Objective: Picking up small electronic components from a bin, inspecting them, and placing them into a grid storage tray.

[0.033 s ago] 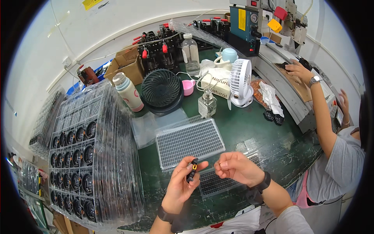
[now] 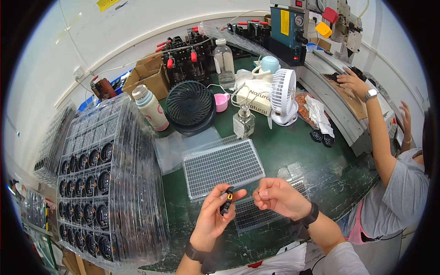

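The worktop (image 2: 330,169) here is dark green and scuffed, running across the middle of the frame under a pale wall (image 2: 151,23). On the left side rises a tall stack of clear plastic trays (image 2: 149,206) with round black parts in their pockets. Toward the upper middle I see a black fan (image 2: 190,107), a pink cup (image 2: 222,101), a stoppered glass bottle (image 2: 244,123) and a white fan (image 2: 284,98) crowded near one another, with red-handled black fixtures (image 2: 185,62) behind them. At the right edge a co-worker in a grey sleeve (image 2: 398,178) reaches one hand (image 2: 352,83) over a grey machine (image 2: 337,103).

In the lower middle, the person's left hand (image 2: 211,213) holds up a small black part (image 2: 225,207) with a yellow patch, gripped between thumb and fingers (image 2: 218,189), which are closed no further than the part's narrow width allows. That part is above the worktop, just left of the right hand (image 2: 285,200). There the thumb and forefinger are drawn together at the tips; whether something tiny sits between them, I cannot tell. A sheet with rows of small dark pieces (image 2: 254,217) lies below the hands, partly hidden by the right one, and a larger, paler sheet (image 2: 223,167) lies just beyond.
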